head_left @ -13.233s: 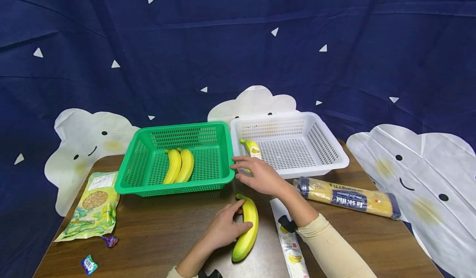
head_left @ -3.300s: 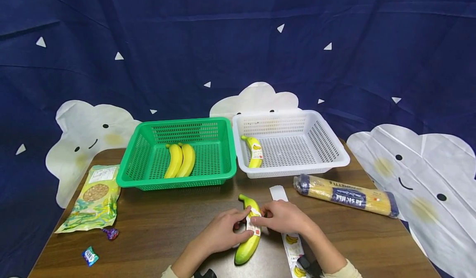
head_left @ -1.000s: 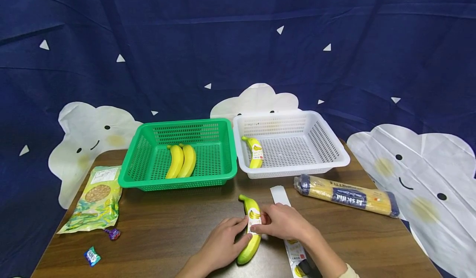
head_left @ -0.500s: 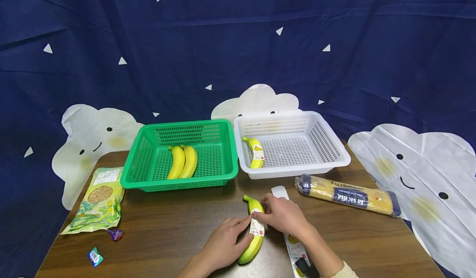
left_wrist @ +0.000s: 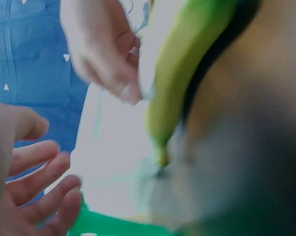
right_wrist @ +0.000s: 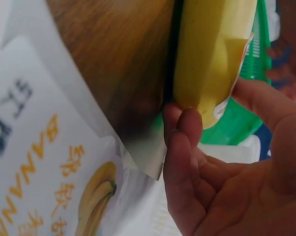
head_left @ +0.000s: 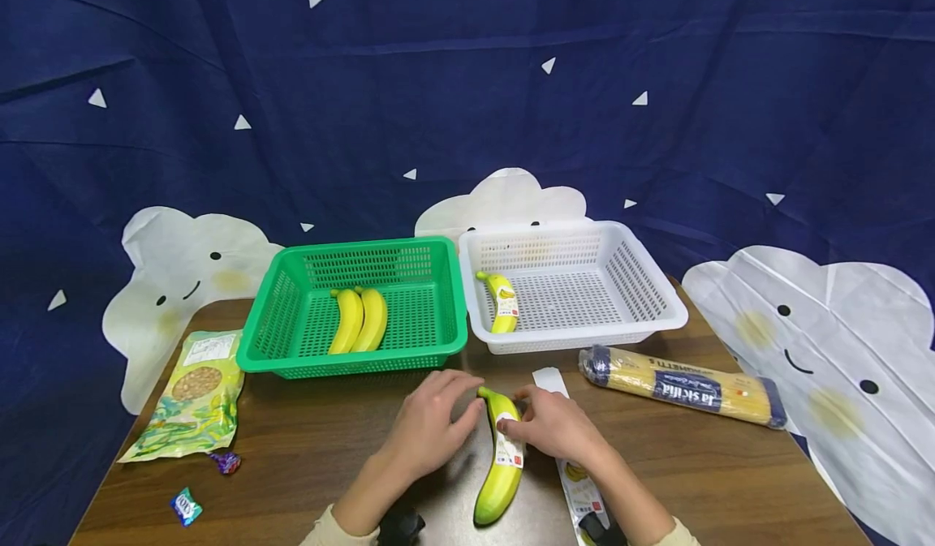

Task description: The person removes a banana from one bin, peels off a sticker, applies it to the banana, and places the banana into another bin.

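Banana point(head_left: 501, 485): lay on the table point(head_left: 329, 449), near side of the white basket point(head_left: 584, 338), with stem point(head_left: 484, 392) far;
Sticker point(head_left: 509, 452): covered the middle; looked thin, easily creased;
Right hand point(head_left: 557, 426): pinched the banana, with thumb on the sticker;
Left hand point(head_left: 431, 423): hovered beside the stem, loosely spread, holding nothing;
Skin: looked smooth and firm; probably light, slightly slippery;
Bare near end point(head_left: 493, 504): seemed best to grasp

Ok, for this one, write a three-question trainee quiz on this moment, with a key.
1. How many bananas lie in the green basket?
2. True or false: the banana in the white basket bears a label.
3. Which hand touches the nearest banana? A: left; B: right; C: neither.

Key:
1. Two.
2. True.
3. B: the right hand holds it; the left wrist view shows the left hand apart from it.
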Available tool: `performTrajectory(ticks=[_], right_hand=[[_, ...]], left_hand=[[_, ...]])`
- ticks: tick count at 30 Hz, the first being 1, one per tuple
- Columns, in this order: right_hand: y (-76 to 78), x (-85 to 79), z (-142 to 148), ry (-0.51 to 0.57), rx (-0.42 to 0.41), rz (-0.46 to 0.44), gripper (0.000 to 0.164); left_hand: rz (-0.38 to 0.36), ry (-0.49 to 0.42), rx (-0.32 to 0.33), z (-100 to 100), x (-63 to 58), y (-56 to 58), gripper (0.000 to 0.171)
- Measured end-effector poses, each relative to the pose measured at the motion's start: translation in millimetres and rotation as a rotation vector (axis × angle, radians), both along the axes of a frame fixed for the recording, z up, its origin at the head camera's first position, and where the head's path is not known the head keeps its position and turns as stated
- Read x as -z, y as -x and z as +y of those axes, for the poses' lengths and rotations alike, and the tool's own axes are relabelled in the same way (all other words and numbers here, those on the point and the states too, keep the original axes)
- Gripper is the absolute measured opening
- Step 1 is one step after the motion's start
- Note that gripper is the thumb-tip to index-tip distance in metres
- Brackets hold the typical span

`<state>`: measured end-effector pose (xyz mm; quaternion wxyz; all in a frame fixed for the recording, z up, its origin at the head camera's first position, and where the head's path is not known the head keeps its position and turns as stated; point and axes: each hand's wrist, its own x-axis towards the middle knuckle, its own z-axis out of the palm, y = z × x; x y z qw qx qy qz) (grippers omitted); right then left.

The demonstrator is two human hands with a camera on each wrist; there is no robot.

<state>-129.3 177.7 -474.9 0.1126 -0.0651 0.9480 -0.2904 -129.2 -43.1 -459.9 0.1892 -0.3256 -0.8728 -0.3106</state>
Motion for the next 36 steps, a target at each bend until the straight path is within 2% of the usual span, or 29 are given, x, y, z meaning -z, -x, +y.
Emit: performTrajectory(ticks=[3,6,9,14,19,22,29,36], right_hand=[[-0.7,0.9,0.2,0.003,0.009,0.016,0.057],[-1.2,1.7,0.8,0.004,0.006,0.039,0.048],[-2.0,1.8,2.6,0.019,0.005,0.045,0.045],[-4.4,0.3,4.6,0.094,0.011,0.016,0.051],[-5.7,-0.2,7.5,0.174,0.024,-0.011,0.05],[-5.4,0.4,9.8,0.211,0.033,-0.021,0.05],[-5.8,-0.4,18.2,0.278,0.046,-0.034,0.048],[-2.7,-17.9,35.9,0.311,-0.001,-0.015,0.047]], left_hand=[[0.141,0.058,-0.072,1.7,-14.5,19.2,0.025],[0.201,0.101,-0.107,4.4,-20.2,39.8,0.025],[0.197,0.127,-0.106,7.3,-19.9,56.9,0.024],[0.158,0.184,-0.099,10.7,-17.8,72.2,0.03],[0.137,0.272,-0.085,12.7,-13.6,78.4,0.038],[0.13,0.294,-0.084,12.9,-12.0,79.1,0.038],[0.179,0.265,-0.113,15.4,-7.6,81.0,0.032],[0.217,0.243,-0.139,17.8,-2.7,82.6,0.028]])
